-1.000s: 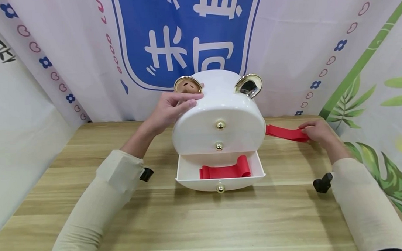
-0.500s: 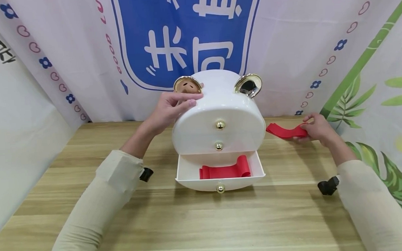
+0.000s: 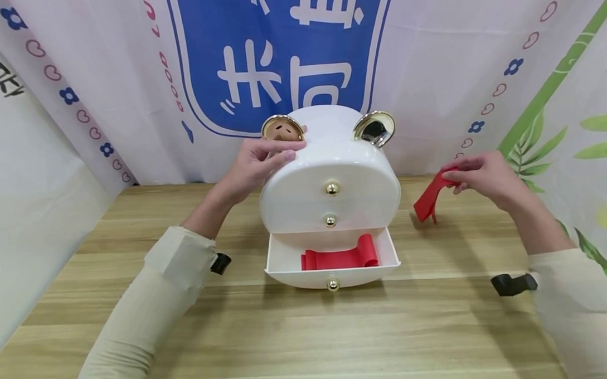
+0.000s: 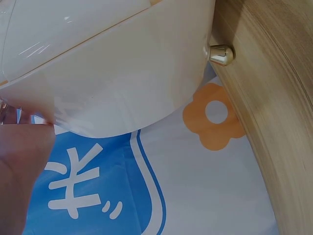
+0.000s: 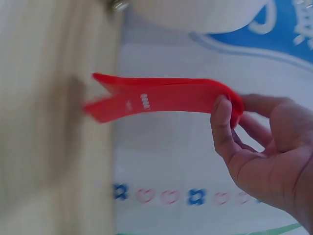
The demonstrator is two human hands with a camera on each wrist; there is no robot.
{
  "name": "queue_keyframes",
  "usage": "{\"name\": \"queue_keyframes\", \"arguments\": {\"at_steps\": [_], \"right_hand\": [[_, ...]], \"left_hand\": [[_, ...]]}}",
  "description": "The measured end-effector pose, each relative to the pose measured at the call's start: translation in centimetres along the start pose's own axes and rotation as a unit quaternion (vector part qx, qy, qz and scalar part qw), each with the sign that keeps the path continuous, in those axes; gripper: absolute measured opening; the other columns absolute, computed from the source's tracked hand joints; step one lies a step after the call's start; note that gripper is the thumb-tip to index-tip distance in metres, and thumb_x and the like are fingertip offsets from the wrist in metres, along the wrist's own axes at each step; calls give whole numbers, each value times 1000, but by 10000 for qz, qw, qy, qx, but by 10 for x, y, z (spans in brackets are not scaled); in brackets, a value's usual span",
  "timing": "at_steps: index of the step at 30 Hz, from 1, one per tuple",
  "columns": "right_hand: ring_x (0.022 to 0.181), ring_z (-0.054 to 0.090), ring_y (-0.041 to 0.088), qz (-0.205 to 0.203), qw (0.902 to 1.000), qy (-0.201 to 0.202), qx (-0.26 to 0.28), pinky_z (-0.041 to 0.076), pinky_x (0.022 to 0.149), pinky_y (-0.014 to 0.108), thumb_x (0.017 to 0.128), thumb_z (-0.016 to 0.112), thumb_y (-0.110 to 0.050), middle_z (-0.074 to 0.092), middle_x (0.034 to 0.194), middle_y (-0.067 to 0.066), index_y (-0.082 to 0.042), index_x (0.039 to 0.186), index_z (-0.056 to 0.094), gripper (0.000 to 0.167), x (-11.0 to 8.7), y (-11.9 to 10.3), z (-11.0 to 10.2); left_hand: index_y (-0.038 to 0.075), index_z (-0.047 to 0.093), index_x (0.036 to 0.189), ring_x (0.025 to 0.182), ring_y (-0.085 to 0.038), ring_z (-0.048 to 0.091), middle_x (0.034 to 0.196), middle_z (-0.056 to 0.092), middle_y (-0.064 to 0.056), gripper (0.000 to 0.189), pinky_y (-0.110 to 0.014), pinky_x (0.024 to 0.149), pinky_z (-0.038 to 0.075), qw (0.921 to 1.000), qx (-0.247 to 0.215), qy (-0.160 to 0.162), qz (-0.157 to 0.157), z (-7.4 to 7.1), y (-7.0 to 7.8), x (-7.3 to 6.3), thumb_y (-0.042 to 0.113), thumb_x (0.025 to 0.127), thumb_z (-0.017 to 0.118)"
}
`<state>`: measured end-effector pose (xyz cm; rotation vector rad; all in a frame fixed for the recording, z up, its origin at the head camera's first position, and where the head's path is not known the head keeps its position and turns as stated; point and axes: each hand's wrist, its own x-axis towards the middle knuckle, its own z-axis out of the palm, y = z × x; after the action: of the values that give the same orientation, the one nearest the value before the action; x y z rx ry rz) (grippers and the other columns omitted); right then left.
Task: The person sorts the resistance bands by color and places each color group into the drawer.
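Observation:
A white drawer box [image 3: 334, 199] with gold knobs and two gold ears stands at the table's middle. Its bottom drawer [image 3: 271, 257] is pulled out and holds a red strip [image 3: 338, 259] with a rolled end. My left hand [image 3: 257, 166] holds the box at its left ear, index finger and thumb lying on the white shell; a fingertip shows behind the ear. To the right of the box, my right hand [image 3: 483, 175] pinches another red folded strip [image 3: 429, 197]. In the right wrist view this strip [image 5: 166, 95] bends over the fingers, its two ends apart, with small white marks.
The wood-grain table [image 3: 288, 340] runs up to a white printed curtain [image 3: 430, 68] with a blue panel behind the box. Another curtain [image 3: 594, 190] with green leaves closes the right side, close to the right arm. Black wrist cameras hang below both forearms.
My right hand has lifted the red strip and tilted it from lying flat to hanging down, shifting slightly right beside the box. The left hand, box and drawer stay put.

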<state>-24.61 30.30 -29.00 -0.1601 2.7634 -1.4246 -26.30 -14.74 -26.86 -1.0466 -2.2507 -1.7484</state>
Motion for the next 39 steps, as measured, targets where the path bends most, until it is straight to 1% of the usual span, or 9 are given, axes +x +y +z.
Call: {"name": "queue_keyframes", "arguments": {"at_steps": [4,10,14,18,24,29,34,37,39], "right_hand": [[69,66,18,-321,9994,-105,-95,59,67,26,99,69,-7,71,90,-5,13,126,64,34,-19,-28,-3],[59,61,22,-1273,9915,-200,153,51,61,28,95,71,2,67,84,6,4,104,73,9,-48,-69,-8],[58,61,21,-1853,9791,-637,547,52,61,28,92,71,10,68,80,9,3,104,75,14,-62,-90,-6],[59,64,22,-2256,9643,-1076,871,56,62,27,89,71,15,72,83,12,5,105,76,20,-71,-105,6],[67,71,25,-2355,9601,-1359,648,61,66,29,89,75,8,78,93,11,-1,109,79,22,-82,-133,44],[74,74,25,-2631,9439,-1834,783,63,69,34,89,77,6,76,96,11,2,109,78,20,-81,-157,86],[78,75,21,-2892,9339,-1921,858,63,75,34,88,77,7,75,99,11,5,110,78,22,-71,-175,126],[80,76,19,-2913,9353,-1846,794,63,78,33,87,78,6,77,99,11,6,109,77,22,-65,-177,146],[81,76,16,-2837,9403,-1771,634,63,78,32,87,79,4,77,100,10,5,108,78,21,-63,-172,155]], "left_hand": [[-4,72,124,62,-16,50,94,72,-5,26,-23,53,48,10000,26,6,-26,0,0,0,2,100,64],[-5,72,123,62,-15,50,94,71,-5,26,-23,52,47,10000,-11,23,-2,0,0,0,2,100,63],[-6,71,124,62,-15,51,98,73,-4,26,-23,52,48,10000,-43,23,6,0,0,0,1,100,62],[-5,71,124,62,-16,51,96,73,-5,27,-23,52,48,10000,-14,-7,-42,-1,0,0,2,100,63],[-5,72,124,62,-16,50,91,71,-7,27,-24,52,47,10000,17,3,-71,0,1,0,3,100,64],[-3,72,125,64,-18,55,94,73,-6,27,-25,54,50,9999,53,-3,-127,0,1,1,4,100,64],[-4,72,124,70,-19,57,107,74,-7,27,-25,55,51,10000,13,10,-63,-1,0,0,3,100,64],[-4,72,124,76,-20,57,110,74,-8,27,-25,56,51,10000,25,25,-5,-1,0,0,3,99,64],[-3,73,124,78,-20,57,110,74,-8,27,-24,56,50,10000,39,41,24,0,0,0,3,99,64]]}}
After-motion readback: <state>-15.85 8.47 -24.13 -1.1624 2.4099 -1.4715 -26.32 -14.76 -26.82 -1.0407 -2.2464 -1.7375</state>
